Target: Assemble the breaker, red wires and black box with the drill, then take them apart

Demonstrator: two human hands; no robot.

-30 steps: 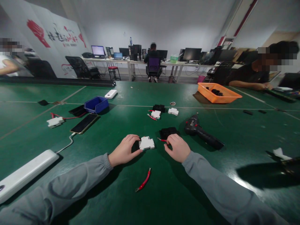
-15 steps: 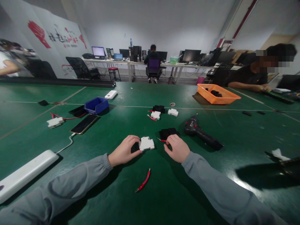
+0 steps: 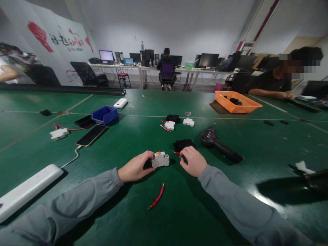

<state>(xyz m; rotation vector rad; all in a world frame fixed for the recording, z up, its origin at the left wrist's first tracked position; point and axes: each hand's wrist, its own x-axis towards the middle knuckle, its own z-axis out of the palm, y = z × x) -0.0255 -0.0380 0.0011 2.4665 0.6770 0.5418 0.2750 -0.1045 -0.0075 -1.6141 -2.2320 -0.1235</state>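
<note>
My left hand [image 3: 135,166] grips a white breaker-like module [image 3: 161,160] by its left end; an orange part shows on its top. To the right, my right hand [image 3: 192,162] pinches a short red wire [image 3: 176,152], whose bare metal end points left toward the module without touching it. Just behind my right hand lies a black part [image 3: 183,145]. Another red wire [image 3: 157,198] with metal ends rests on the green table in front of the module. Farther back are a white module with red wires [image 3: 169,125], a second white module [image 3: 188,122] and a black block [image 3: 173,118].
A black power screwdriver [image 3: 220,145] lies to the right. Behind it stands an orange basket [image 3: 239,107] holding black parts. On the left are a blue bin [image 3: 105,116], a phone [image 3: 91,136], a wired white module [image 3: 59,134] and a long white device [image 3: 30,191]. A person sits at right.
The module in my left hand has tilted, so its orange part now shows on top. My right hand has barely moved and still pinches the red wire.
</note>
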